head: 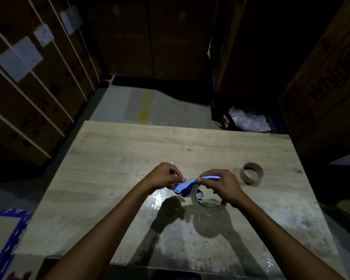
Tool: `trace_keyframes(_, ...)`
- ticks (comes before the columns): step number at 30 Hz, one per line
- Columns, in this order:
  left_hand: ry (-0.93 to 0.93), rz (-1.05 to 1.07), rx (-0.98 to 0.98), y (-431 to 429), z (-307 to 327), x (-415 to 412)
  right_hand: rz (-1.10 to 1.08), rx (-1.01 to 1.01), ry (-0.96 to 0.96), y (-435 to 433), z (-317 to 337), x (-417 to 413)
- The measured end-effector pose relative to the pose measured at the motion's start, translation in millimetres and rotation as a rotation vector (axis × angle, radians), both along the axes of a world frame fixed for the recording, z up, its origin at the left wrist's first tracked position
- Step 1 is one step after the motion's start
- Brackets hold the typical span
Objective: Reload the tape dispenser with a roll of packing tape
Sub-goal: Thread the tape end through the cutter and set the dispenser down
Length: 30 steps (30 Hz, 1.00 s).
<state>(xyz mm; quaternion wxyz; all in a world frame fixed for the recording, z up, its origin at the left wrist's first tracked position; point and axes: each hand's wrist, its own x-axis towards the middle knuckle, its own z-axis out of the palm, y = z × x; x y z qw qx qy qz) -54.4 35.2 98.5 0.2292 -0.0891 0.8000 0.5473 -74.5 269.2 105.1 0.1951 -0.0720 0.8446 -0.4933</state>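
Note:
A blue tape dispenser (187, 183) is held above the wooden table (113, 150), with a roll of clear packing tape (199, 201) sitting in it. My right hand (223, 186) grips the dispenser's curved top and the roll from the right. My left hand (166, 174) pinches at the dispenser's left end, fingers closed; what lies between the fingertips is too small to tell. An empty brown cardboard tape core (252, 173) lies on the table to the right of my hands.
Tall cardboard boxes (38, 83) stand on the left, behind and on the right of the table. Crumpled clear plastic (249, 120) lies beyond the table's far right corner. A blue-edged board (10, 239) lies on the floor at the lower left.

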Motion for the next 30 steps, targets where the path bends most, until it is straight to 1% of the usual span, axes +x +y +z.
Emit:
trace_keyframes(4,-0.042,0.023,-0.110,2.8,-31.8,11.2,0.021,0.230,0.140,-13.6,-18.0,18.1)
trace_keyframes(7,-0.062,0.035,-0.157,3.7,-49.4,19.9,0.033,0.329,0.198,-17.4,-31.2,30.3)
trace_keyframes(13,-0.149,0.131,-0.076,5.7,-77.0,32.4,0.087,0.468,0.255,-25.7,-44.1,50.0)
trace_keyframes(17,-0.189,0.241,-0.056,2.5,-98.0,38.3,0.147,0.562,0.270,-32.6,-52.5,59.2)
trace_keyframes(20,-0.191,0.300,-0.060,-1.1,-113.1,41.7,0.184,0.593,0.295,-34.4,-53.3,62.4)
trace_keyframes(22,-0.203,0.322,-0.022,-0.5,-115.8,44.9,0.215,0.606,0.333,-34.7,-52.8,64.7)
trace_keyframes(26,-0.263,0.391,0.151,3.5,-115.3,45.5,0.253,0.629,0.367,-35.9,-54.6,69.5)
trace_keyframes(30,-0.371,0.392,0.248,1.9,-118.0,44.5,0.308,0.659,0.374,-33.8,-52.2,72.3)
